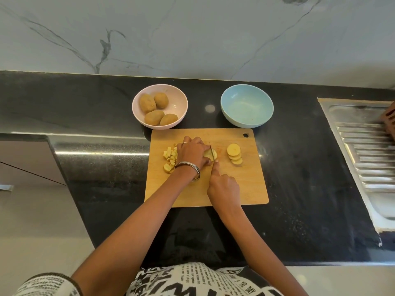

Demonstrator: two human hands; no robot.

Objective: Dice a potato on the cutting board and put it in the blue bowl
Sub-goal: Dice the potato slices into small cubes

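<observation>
Dark stone surface (299, 167) under a marble wall; I see a wooden cutting board (245, 189) in the middle.

My left hand (191, 153) arches over the potato piece (208, 154), fingers curled down on it, wrist bangled. My right hand (223, 184) grips the knife (212, 152), forefinger stretched along its spine, blade set into the piece. Diced cubes (170, 159) lie left of the hand, round slices (234, 153) overlap to the right. The blue bowl (246, 105) sits behind the board, beside a pink bowl (177, 99) of whole potatoes (158, 108).

light: soft, even | glare: streaks on counter edge (100, 153) | edges: wide-angle bend, slightly blurred
</observation>
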